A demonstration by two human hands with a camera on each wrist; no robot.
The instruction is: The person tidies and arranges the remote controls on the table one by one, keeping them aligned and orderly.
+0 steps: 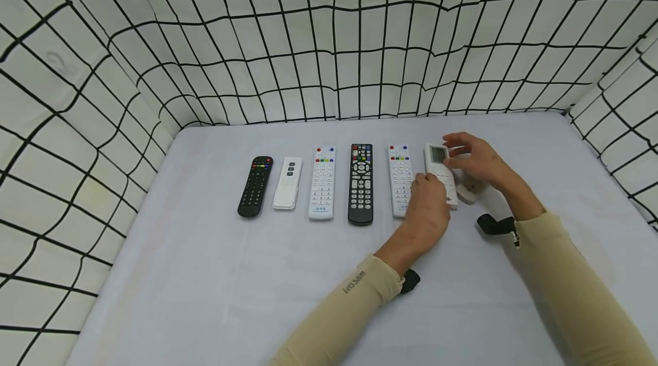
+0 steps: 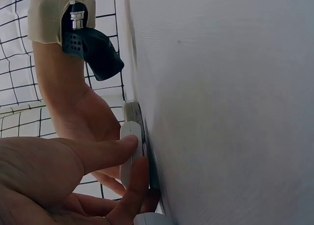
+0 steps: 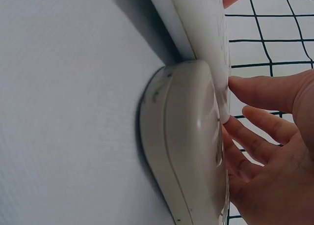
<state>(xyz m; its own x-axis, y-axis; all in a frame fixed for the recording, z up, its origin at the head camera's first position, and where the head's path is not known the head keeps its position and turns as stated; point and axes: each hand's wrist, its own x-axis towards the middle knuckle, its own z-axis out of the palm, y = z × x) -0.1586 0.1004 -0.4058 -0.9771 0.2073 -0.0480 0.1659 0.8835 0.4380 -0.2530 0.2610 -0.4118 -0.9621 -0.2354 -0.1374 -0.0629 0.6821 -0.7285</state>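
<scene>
A white remote control with a small grey screen [image 1: 440, 155] is held between thumb and fingers by my left hand [image 1: 428, 206] at its lower left edge. In the left wrist view its white side [image 2: 126, 151] shows under the thumb, slightly off the cloth. At its upper right corner my right hand [image 1: 478, 160] touches it with loosely spread thumb and fingers. A beige remote [image 1: 470, 189] lies on the cloth beneath my right hand, partly hidden; its rounded end [image 3: 189, 122] is close in the right wrist view, against the white remote.
Left of my hands stand a white remote [image 1: 399, 172], a black remote [image 1: 361, 186], another white remote [image 1: 322, 183], a small white remote [image 1: 288, 183] and a short black remote [image 1: 255, 186], roughly in a row. White cloth [image 1: 231, 280] covers the table; black netting [image 1: 360, 57] surrounds it.
</scene>
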